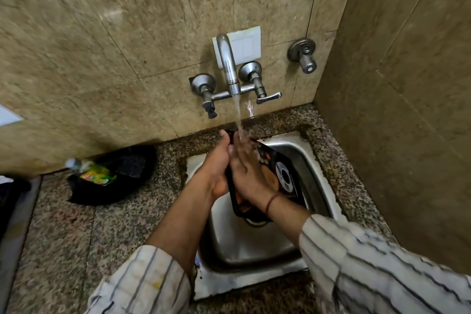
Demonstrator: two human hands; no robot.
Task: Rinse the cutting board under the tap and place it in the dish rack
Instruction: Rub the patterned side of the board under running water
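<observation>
A dark cutting board (285, 176) with a printed pattern stands tilted on edge over the steel sink (244, 245). Water runs from the wall tap (229, 64) onto its top corner. My left hand (216, 163) grips the board's left edge from behind, thumb up near the top. My right hand (244, 168) lies flat on the board's face with fingers straight, under the stream. The board's lower part is hidden behind my right wrist.
A black bowl (114, 176) holding a green-labelled bottle (94, 171) and a dark scrub pad sits on the granite counter (63, 237) left of the sink. A metal edge shows at far left. Tiled walls close in behind and on the right.
</observation>
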